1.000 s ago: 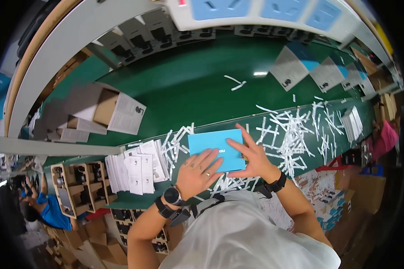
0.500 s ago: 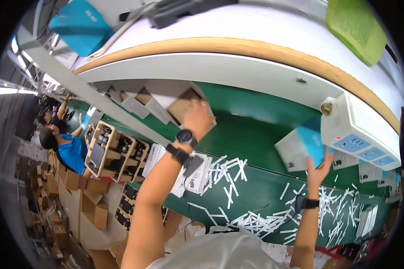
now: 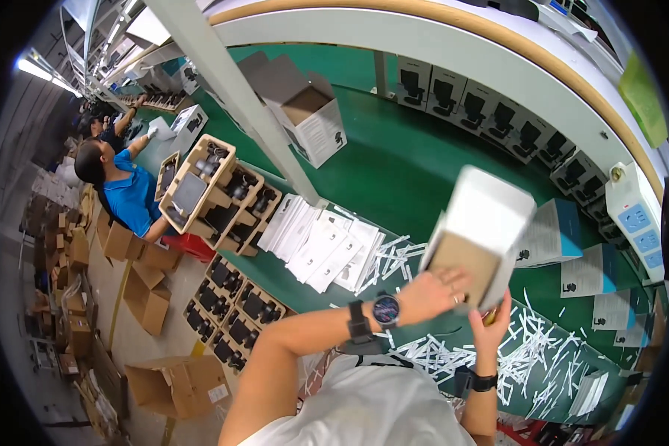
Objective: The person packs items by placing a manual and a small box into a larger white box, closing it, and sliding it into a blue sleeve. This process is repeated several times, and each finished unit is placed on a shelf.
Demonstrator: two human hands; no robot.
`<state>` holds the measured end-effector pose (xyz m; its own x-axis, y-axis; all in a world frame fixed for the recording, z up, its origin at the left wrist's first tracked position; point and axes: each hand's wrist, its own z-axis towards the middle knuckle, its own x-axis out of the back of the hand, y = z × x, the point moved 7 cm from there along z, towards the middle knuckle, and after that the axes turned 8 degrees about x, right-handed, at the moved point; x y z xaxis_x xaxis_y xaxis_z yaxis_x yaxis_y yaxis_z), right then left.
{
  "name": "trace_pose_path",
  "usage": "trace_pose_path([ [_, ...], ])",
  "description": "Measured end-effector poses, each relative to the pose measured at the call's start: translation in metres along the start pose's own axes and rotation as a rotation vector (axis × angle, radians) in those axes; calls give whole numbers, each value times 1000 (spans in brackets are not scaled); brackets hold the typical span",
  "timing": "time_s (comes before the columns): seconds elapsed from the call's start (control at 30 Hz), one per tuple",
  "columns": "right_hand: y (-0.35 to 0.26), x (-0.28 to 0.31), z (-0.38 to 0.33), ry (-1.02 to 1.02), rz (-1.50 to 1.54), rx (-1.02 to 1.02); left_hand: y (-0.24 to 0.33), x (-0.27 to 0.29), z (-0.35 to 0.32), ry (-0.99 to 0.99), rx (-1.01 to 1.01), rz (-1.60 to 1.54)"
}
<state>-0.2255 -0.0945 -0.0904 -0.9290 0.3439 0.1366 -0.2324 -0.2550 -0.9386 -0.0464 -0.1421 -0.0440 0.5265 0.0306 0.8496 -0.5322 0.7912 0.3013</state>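
Observation:
A white box [image 3: 492, 204] stands tilted in front of me above the green table, its lid raised and brown cardboard [image 3: 464, 260] showing inside. My left hand [image 3: 432, 293], with a watch on its wrist, reaches over the near side, fingers extended onto the brown cardboard. At the lower right corner my right hand [image 3: 489, 327] is closed on the box. A small yellow thing [image 3: 489, 317] shows among its fingers, too little visible to name. Farther off at the left, an open white box [image 3: 316, 130] stands beside the metal post.
White paper strips [image 3: 528, 357] litter the near table edge. Stacked white leaflets [image 3: 312, 245] lie at the left, beside brown trays of black parts [image 3: 219, 201]. White-and-blue boxes [image 3: 550, 234] and a socket unit [image 3: 635, 215] line the right. A person in blue [image 3: 130, 186] works at far left.
My view has swung left. My left hand has left the open box at the left and come to the box my right hand holds. That box is now near me with its lid up.

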Motion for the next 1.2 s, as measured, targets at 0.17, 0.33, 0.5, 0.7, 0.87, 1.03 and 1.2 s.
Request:
trace_pose_path([
  [0.17,34,23,-46,75,31,-246,49,61,-27,-56,-71,-325],
  [0.33,17,6,-59,152,-23,-265,-150,69,-110,334,829,14],
  [0.5,-13,2,-59,-25,4,-260,-249,-9,-206,-197,1203,442],
  [0.7,23,62,-95,-143,-153,-314,-244,45,-201,291,1154,196],
  [0.87,34,74,-130,-42,-234,-412,-96,147,-95,994,763,-1031],
  [1.03,28,41,-136,-137,-192,-478,15,154,-39,816,63,-775],
  [1.2,9,37,-126,-194,-308,-371,15,98,-14,412,89,-324],
])
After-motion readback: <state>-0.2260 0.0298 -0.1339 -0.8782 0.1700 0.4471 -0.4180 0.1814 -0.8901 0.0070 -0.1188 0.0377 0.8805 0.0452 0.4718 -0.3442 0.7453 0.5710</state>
